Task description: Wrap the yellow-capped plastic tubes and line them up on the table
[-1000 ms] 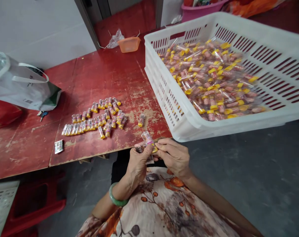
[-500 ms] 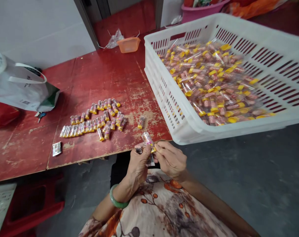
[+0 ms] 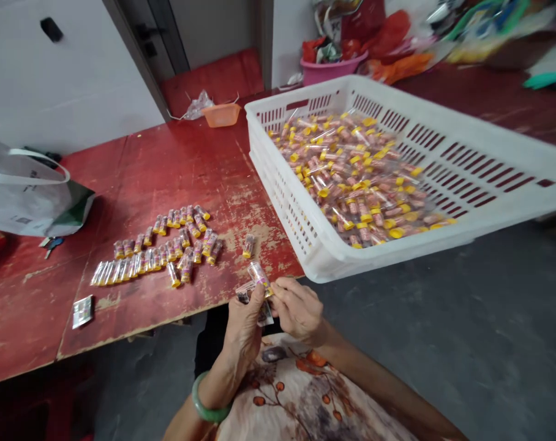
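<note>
The scuffed red table (image 3: 181,159) ran out ahead of me to a pale wall, and I worked low at its near edge, just above my lap. My left hand (image 3: 245,324) was closed with the thumb pressed down on a small tube (image 3: 258,274), probably to keep it steady, its clear end pointing up and away from me. Under that thumb I also had some flat printed pieces (image 3: 266,315), sticking out on both sides; how many, I couldn't tell. My right hand (image 3: 300,309) had its fingertips drawn together in a tight pinch at the tube's yellow end, a hold that I judge suited a part so small. Just past my hands lay a lone tube (image 3: 248,246), apart from the rest. Further left, a group of tubes (image 3: 144,260) sat side by side, the front row packed close with yellow ends towards me, perhaps so they could be counted at a glance. A silvery packet (image 3: 82,311) lay near the table's edge. On my right stood the white crate (image 3: 324,269), heaped with yellow-capped tubes (image 3: 351,177), presumably placed there for easy reach; at the back sat an orange basket (image 3: 221,115)
</note>
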`<state>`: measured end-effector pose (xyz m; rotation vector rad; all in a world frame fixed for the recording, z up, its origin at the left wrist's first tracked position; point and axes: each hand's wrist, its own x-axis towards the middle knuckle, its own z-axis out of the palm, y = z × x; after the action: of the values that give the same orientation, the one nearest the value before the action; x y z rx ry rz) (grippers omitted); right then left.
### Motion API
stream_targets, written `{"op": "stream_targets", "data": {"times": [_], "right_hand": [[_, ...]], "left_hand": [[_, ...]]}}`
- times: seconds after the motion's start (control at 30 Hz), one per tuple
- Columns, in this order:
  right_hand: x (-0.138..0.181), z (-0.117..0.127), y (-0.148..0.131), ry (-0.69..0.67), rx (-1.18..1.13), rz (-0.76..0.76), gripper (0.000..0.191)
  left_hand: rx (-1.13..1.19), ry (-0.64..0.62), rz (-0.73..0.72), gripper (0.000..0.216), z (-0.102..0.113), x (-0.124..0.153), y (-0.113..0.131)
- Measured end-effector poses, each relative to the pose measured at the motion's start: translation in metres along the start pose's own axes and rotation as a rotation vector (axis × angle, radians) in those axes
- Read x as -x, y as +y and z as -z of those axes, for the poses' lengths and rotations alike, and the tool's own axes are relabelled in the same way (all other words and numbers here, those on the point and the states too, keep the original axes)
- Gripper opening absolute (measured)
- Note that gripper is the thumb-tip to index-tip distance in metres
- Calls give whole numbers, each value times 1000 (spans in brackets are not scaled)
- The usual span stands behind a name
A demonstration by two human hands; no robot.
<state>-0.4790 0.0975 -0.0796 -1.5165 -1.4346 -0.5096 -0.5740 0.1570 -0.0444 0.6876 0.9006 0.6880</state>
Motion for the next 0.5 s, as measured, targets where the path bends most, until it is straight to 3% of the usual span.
{"op": "stream_targets", "data": {"times": [0.23,0.4,0.5], "right_hand": [[-7,7,3,-128,244,284,26],[-8,0,-2,-156,338,308,30],[-17,16,-9,-269,390,317,29]], "left_hand": [[-34,3,20,38,3,-6,4],[-7,4,31,37,2,-6,4],[-50,-4,30,36,6,-9,8]]}}
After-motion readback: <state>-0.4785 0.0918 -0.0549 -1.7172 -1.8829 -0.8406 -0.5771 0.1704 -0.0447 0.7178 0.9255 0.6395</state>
